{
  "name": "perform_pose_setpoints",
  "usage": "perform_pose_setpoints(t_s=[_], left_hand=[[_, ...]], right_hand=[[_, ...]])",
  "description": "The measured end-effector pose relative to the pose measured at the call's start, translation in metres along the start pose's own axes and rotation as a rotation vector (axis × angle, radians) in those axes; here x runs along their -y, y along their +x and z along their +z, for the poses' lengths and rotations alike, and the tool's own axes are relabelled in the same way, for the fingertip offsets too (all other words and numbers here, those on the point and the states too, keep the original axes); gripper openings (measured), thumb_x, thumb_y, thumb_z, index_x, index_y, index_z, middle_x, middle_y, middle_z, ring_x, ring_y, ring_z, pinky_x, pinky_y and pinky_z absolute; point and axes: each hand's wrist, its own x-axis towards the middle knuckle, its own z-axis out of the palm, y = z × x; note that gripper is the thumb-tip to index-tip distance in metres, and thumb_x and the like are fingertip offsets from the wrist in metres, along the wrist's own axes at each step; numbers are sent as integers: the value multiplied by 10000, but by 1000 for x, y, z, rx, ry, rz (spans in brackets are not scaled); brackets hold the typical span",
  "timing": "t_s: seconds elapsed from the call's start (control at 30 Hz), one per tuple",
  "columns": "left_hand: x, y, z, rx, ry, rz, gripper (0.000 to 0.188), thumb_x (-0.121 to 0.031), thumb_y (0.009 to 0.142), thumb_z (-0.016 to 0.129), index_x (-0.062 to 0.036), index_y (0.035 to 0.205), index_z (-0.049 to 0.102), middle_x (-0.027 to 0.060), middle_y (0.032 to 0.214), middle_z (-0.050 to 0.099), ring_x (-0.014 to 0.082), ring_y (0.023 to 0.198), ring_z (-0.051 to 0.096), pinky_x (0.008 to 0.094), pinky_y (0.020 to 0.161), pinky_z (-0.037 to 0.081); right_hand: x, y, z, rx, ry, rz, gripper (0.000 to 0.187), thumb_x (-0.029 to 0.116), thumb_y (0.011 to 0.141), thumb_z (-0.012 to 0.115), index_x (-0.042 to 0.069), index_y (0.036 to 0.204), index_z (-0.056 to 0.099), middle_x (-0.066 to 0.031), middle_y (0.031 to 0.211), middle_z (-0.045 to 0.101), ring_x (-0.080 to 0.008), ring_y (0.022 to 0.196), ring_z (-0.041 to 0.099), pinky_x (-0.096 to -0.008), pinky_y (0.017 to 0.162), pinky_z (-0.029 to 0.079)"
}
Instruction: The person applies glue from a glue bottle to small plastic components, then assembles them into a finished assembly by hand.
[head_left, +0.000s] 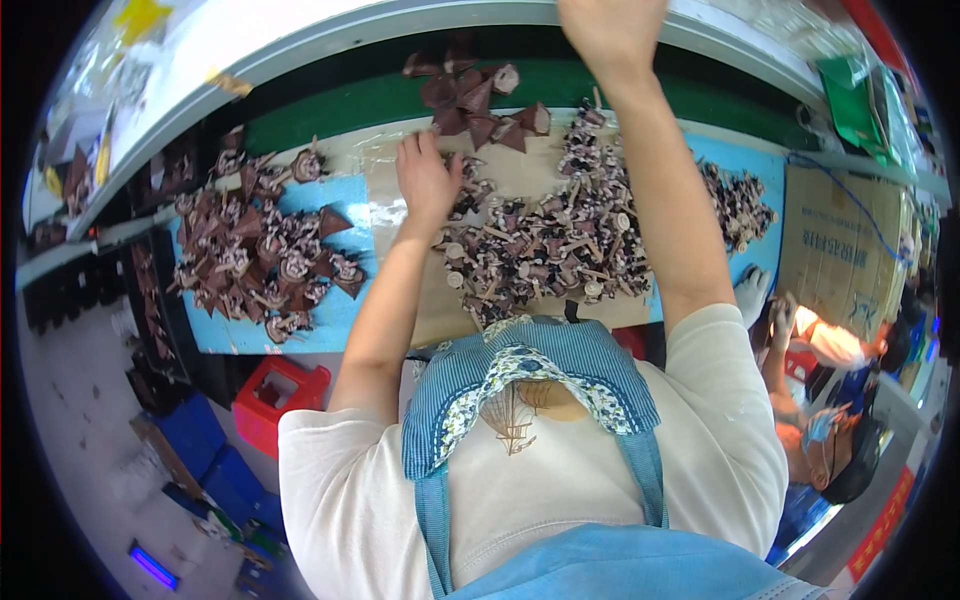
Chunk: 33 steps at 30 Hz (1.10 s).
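My left hand (428, 178) rests at the far side of the brown-papered tabletop, fingers stretched out and thumb apart, nothing visible in it. Just right of it begins a wide heap of small brown, black and cream moulded pieces (540, 245), some with stick-like parts. Beyond the left hand, several brown cone-shaped pieces (475, 100) lie on and beside a green strip. My right hand (615, 35) reaches up over the white ledge (400, 30); the upper picture edge cuts off its fingers, so any held thing is hidden.
A heap of brown cones with cream swirls (265, 245) covers the blue mat on the left. More small pieces (740, 205) lie right of my right arm. A cardboard box (840, 245) stands at right, near a masked co-worker (830, 450). A red stool (280, 400) is at lower left.
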Motion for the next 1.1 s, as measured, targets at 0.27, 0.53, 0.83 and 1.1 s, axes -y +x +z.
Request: perform_pose_setpoints(t_s=[0.27, 0.53, 0.83, 1.1], left_hand=[[54, 62, 38, 198, -72, -42, 480, -213, 699, 774, -25, 1082, 552, 146, 859, 657, 348, 797, 643, 408, 696, 514], [103, 34, -2, 397, -787, -922, 404, -328, 841, 664, 7, 1062, 615, 108, 915, 672, 209, 836, 638, 329, 642, 498], [112, 32, 25, 140, 248, -210, 798, -483, 692, 702, 32, 1253, 465, 265, 1094, 596, 412, 980, 585, 442, 884, 451], [81, 35, 13, 134, -143, -246, 680, -294, 665, 758, -47, 1225, 464, 188, 1033, 624, 333, 951, 612, 389, 875, 463]], right_hand=[[1, 1, -3, -32, 35, -55, 358, 79, 767, 613, -26, 1092, 508, -234, 978, 587, -402, 923, 558, -449, 818, 445], [-5, 3, -12, -21, -16, 4, 369, 72, 773, 607, -54, 1102, 499, -234, 982, 590, -383, 922, 571, -443, 816, 451], [-6, -10, -3, -195, 105, -37, 314, 101, 799, 610, -35, 1070, 528, -180, 972, 591, -325, 898, 586, -401, 801, 466], [5, -98, -91, 23, 500, 333, 291, 117, 813, 583, -11, 1073, 562, -158, 953, 572, -289, 848, 586, -348, 757, 472]])
